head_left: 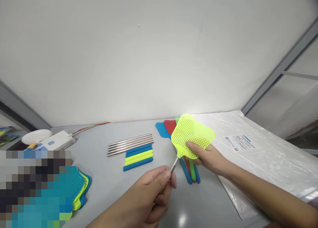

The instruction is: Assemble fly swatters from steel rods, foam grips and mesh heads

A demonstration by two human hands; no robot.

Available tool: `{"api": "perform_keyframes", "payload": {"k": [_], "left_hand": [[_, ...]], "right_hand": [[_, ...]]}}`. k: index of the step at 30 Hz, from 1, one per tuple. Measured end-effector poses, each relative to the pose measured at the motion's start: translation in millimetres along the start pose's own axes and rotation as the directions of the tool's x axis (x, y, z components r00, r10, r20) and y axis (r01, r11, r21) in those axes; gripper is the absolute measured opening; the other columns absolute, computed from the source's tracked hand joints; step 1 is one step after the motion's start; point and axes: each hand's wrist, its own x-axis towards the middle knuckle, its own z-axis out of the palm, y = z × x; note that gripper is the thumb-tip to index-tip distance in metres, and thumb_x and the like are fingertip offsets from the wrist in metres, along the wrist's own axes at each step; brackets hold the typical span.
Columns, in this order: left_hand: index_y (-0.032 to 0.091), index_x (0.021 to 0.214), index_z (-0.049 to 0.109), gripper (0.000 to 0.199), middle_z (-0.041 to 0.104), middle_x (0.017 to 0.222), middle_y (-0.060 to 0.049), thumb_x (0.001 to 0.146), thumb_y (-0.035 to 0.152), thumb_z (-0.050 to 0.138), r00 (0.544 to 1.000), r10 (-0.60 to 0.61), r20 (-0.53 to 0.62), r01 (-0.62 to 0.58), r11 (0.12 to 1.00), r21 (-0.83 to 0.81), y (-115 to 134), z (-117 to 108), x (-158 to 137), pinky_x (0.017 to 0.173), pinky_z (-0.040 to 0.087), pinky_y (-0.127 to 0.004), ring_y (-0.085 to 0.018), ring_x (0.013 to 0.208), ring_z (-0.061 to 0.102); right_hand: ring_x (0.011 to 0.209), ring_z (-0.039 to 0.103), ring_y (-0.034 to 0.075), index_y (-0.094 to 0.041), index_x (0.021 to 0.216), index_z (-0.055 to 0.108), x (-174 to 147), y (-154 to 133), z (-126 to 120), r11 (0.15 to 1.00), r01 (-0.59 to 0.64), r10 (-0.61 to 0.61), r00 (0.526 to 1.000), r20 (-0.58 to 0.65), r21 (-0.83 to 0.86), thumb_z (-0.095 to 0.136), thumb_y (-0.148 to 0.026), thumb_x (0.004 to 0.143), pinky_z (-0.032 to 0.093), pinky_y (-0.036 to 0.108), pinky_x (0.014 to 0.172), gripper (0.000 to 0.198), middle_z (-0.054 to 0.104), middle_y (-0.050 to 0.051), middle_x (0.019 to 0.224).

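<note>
My right hand [201, 153] grips the yellow-green fly swatter head [190, 133], thumb on its perforated face. A metal rod [175, 163] runs from the head's neck down into my left hand [159, 188], whose fingers are wrapped round it. A bit of yellow-green shows below those fingers; the rod's lower end is mostly hidden. Behind the head, blue, red and green fly swatters [169, 126] lie in a pile, their coloured grips [192, 171] toward me. Left of them lie several metal rods [130, 144] and, just in front of these, blue and yellow-green handle grips [138, 158].
More swatter heads [83, 188] lie stacked at the left, partly under a pixelated patch. A white device [58, 140] with thin coloured wires and a white round object [37, 136] stand behind. Clear plastic sheeting with a label [240, 142] covers the right side. A white wall closes the back.
</note>
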Motion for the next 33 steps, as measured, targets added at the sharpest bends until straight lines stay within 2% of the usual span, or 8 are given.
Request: {"api": "perform_keyframes", "payload": {"k": [7, 11, 13, 17, 22, 27, 31, 33], "left_hand": [[0.023, 0.088, 0.052, 0.034, 0.029, 0.056, 0.010, 0.097, 0.053, 0.038, 0.999, 0.010, 0.033, -0.006, 0.995, -0.096, 7, 5, -2, 0.028, 0.007, -0.014, -0.002, 0.033, 0.011], [0.023, 0.087, 0.051, 0.033, 0.032, 0.057, 0.009, 0.097, 0.052, 0.038, 0.994, 0.111, 0.009, -0.108, 0.979, -0.171, 2, 3, 2, 0.027, 0.015, -0.012, -0.003, 0.034, 0.015], [0.023, 0.087, 0.051, 0.032, 0.034, 0.058, 0.009, 0.097, 0.050, 0.037, 0.993, 0.108, 0.047, -0.098, 0.979, -0.177, -3, 2, 6, 0.027, 0.021, -0.012, -0.003, 0.034, 0.017], [0.025, 0.087, 0.048, 0.033, 0.037, 0.055, 0.009, 0.098, 0.051, 0.031, 0.987, 0.033, 0.154, -0.005, 0.984, -0.177, -11, 5, 12, 0.027, 0.034, -0.016, -0.005, 0.031, 0.022], [0.030, 0.101, 0.044, 0.032, 0.035, 0.049, 0.012, 0.097, 0.057, 0.029, 0.988, 0.031, 0.152, -0.014, 0.994, -0.113, -13, 13, 11, 0.028, 0.031, -0.014, -0.005, 0.029, 0.015], [0.026, 0.091, 0.044, 0.032, 0.028, 0.050, 0.012, 0.097, 0.056, 0.034, 0.989, 0.057, 0.135, -0.046, 0.996, -0.083, -15, 12, 6, 0.030, 0.019, -0.011, -0.004, 0.032, 0.011], [0.025, 0.087, 0.043, 0.033, 0.033, 0.053, 0.011, 0.099, 0.052, 0.029, 0.980, 0.044, 0.194, -0.030, 0.997, -0.074, -14, 4, 5, 0.031, 0.030, -0.012, -0.003, 0.031, 0.015], [0.023, 0.085, 0.043, 0.033, 0.037, 0.057, 0.010, 0.100, 0.049, 0.028, 0.976, 0.056, 0.210, -0.039, 0.996, -0.086, -14, 1, 7, 0.034, 0.036, -0.013, -0.003, 0.031, 0.020]], "right_hand": [[0.047, 0.032, 0.008, -0.018, 0.071, 0.050, 4, -9, 1, 0.998, 0.048, -0.049, 0.999, 0.009, 0.050, 0.048, -0.046, 0.095, 0.026, 0.024, 0.047, 0.037, 0.039, -0.007, 0.053], [0.045, 0.032, 0.008, -0.017, 0.084, 0.060, 4, -1, 8, 0.998, -0.019, 0.013, 0.996, 0.093, 0.063, 0.053, -0.051, 0.091, 0.026, 0.023, 0.046, 0.036, 0.040, -0.007, 0.052], [0.043, 0.032, 0.008, -0.017, 0.085, 0.061, 2, 4, 15, 0.996, -0.072, 0.066, 0.992, 0.107, 0.056, 0.052, -0.052, 0.092, 0.025, 0.023, 0.044, 0.037, 0.040, -0.008, 0.049], [0.042, 0.030, 0.007, -0.017, 0.069, 0.057, -3, 6, 27, 0.989, -0.145, 0.143, 0.988, 0.055, 0.033, 0.049, -0.050, 0.094, 0.025, 0.023, 0.044, 0.042, 0.036, -0.008, 0.046], [0.047, 0.037, 0.010, -0.020, 0.052, 0.045, -10, 0, 33, 0.991, -0.134, 0.134, 0.988, 0.072, -0.005, 0.047, -0.048, 0.094, 0.029, 0.025, 0.046, 0.050, 0.043, -0.004, 0.046], [0.050, 0.037, 0.010, -0.020, 0.057, 0.052, -9, -7, 26, 0.989, -0.113, 0.101, 0.988, -0.116, -0.096, 0.059, -0.044, 0.087, 0.030, 0.026, 0.048, 0.039, 0.047, -0.003, 0.054], [0.046, 0.028, 0.009, -0.020, 0.055, 0.045, 4, -6, 3, 0.999, 0.039, -0.025, 0.941, -0.337, 0.035, 0.060, -0.040, 0.086, 0.022, 0.027, 0.045, 0.039, 0.036, -0.006, 0.049], [0.046, 0.024, 0.009, -0.020, 0.052, 0.041, 11, -4, -7, 0.993, 0.094, -0.058, 0.917, -0.395, 0.070, 0.061, -0.037, 0.085, 0.018, 0.027, 0.045, 0.042, 0.032, -0.006, 0.048]]}}
